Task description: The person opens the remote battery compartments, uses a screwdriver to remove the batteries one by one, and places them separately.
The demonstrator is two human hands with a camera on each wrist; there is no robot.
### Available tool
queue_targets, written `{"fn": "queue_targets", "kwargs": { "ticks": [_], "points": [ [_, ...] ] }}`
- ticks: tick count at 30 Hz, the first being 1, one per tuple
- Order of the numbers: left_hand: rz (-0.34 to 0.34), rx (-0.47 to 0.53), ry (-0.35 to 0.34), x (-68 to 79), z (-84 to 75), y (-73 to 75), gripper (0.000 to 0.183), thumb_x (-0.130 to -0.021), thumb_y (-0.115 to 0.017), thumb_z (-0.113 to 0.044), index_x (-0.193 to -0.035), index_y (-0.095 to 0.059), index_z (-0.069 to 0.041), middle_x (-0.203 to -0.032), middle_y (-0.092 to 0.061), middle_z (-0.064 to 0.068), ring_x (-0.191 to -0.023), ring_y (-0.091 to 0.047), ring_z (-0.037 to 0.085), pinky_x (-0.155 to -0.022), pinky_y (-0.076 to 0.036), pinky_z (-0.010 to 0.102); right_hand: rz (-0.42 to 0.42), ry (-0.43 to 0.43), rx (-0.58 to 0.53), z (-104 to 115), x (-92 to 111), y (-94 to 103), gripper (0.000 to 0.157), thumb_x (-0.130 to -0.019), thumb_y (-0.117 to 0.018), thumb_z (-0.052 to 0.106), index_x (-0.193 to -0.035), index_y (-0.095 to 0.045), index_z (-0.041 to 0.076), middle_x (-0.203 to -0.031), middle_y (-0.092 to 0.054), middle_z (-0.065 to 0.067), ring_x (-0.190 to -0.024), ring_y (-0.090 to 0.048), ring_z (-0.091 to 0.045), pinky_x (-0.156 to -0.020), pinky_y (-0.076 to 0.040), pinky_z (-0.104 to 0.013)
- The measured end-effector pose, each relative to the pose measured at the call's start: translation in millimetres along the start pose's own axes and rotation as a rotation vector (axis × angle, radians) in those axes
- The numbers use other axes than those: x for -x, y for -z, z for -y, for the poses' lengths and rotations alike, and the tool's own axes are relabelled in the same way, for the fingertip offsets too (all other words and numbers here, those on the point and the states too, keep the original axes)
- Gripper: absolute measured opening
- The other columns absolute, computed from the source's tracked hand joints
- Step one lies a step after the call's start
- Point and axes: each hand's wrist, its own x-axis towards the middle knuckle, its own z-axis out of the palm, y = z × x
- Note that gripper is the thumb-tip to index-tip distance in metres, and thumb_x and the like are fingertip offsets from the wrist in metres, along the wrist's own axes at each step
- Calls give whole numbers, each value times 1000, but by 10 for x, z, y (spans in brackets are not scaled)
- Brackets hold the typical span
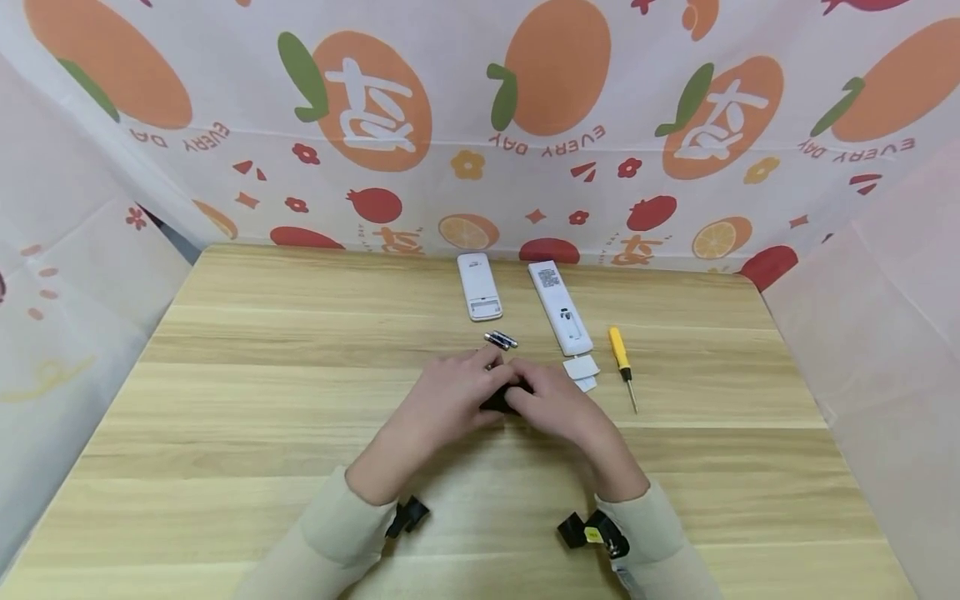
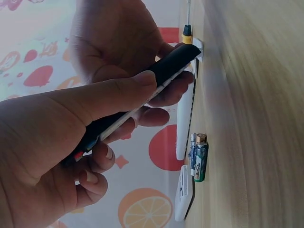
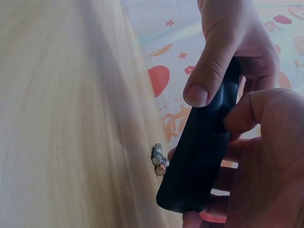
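Observation:
Both hands hold a black remote control [image 3: 197,156] between them above the table. My left hand [image 1: 453,392] grips one end, its thumb lying along the dark face and its fingers curled beneath, as the left wrist view shows. At the other end, my right hand [image 1: 558,402] has its fingers bent under the remote and its thumb against the side edge. A lighter side with buttons, one of them red, shows in the left wrist view, facing mostly away. Just beyond the hands lie loose batteries [image 1: 501,340], one green with a copper-coloured end [image 2: 201,159].
Toward the back lie two white remotes, a shorter one [image 1: 478,283] and a longer one [image 1: 558,304], backs up with open battery compartments. White covers [image 1: 581,368] lie beside the right hand. Farther right is a yellow-handled screwdriver [image 1: 619,350]. A fruit-print cloth [image 1: 465,200] hangs behind the table.

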Motion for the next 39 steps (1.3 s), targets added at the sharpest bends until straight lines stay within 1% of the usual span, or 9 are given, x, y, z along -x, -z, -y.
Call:
{"fn": "queue_targets", "kwargs": {
  "ticks": [4, 10, 14, 18, 24, 28, 33, 36, 39],
  "points": [
    [19, -1, 2, 4, 3, 4, 46, -72, -89, -35, -110, -68, -21, -101, -61, 0, -79, -65, 21, -63, -53, 40, 10, 13, -20, -2, 12, 10, 14, -94, -50, 22, -103, -61, 22, -89, -61, 1, -76, -56, -16, -68, -45, -33],
    [28, 15, 32, 17, 65, -3, 62, -73, -90, -31, -128, -63, -21, -104, -62, 0, -79, -65, 22, -67, -54, 39, 6, 19, -84, 11, 40, 41, 26, -93, -49, 18, -115, -62, 23, -99, -65, 0, -69, -58, -17, -67, -48, -35],
    [60, 71, 80, 23, 108, 37, 70, -74, -88, -35, -137, -60, -21, -104, -62, 0, -78, -63, 19, -68, -53, 38, -33, 12, -103, 29, 37, 55, 32, -92, -51, 18, -122, -60, 26, -111, -67, 4, -87, -62, -14, -79, -51, -37],
    [94, 102, 134, 38, 153, 74, 58, -75, -87, -39, -124, -67, -16, -102, -63, 2, -78, -62, 19, -69, -53, 38, -87, 35, -153, 23, 20, 68, 27, -91, -52, 13, -114, -63, 22, -115, -68, 2, -105, -63, -13, -89, -52, -39],
    [103, 100, 153, 46, 204, 73, 45, -74, -87, -39, -108, -69, -17, -100, -64, 2, -79, -61, 19, -68, -53, 39, -103, 86, -148, -28, 5, 103, 16, -90, -55, 12, -87, -70, 16, -108, -71, 0, -95, -65, -14, -78, -54, -35],
    [117, 89, 158, 46, 214, 58, 46, -74, -87, -41, -108, -68, -17, -99, -63, 2, -77, -60, 18, -66, -52, 38, -87, 82, -149, -108, -3, 170, 14, -94, -57, 16, -98, -69, 14, -101, -70, 3, -89, -64, -16, -75, -53, -36],
    [138, 59, 168, 45, 216, 43, 49, -73, -86, -44, -110, -68, -17, -101, -65, 3, -83, -61, 21, -69, -52, 41, -206, 60, -125, -271, 7, 353, 17, -97, -61, 18, -108, -68, 8, -97, -70, 1, -89, -64, -18, -75, -53, -37],
    [177, 29, 178, 43, 217, 34, 52, -72, -85, -48, -110, -67, -18, -103, -65, 3, -90, -61, 24, -72, -51, 43, -259, 1, -73, -366, 37, 460, 16, -95, -64, 16, -107, -69, 7, -99, -70, -3, -90, -62, -21, -73, -51, -36],
    [235, 25, 197, 42, 223, 13, 52, -71, -86, -50, -109, -66, -19, -104, -66, 3, -92, -60, 25, -75, -50, 45, -248, -78, -1, -449, 58, 518, 13, -92, -67, 15, -102, -69, 9, -99, -70, -6, -91, -62, -23, -71, -51, -33]
  ]
}}
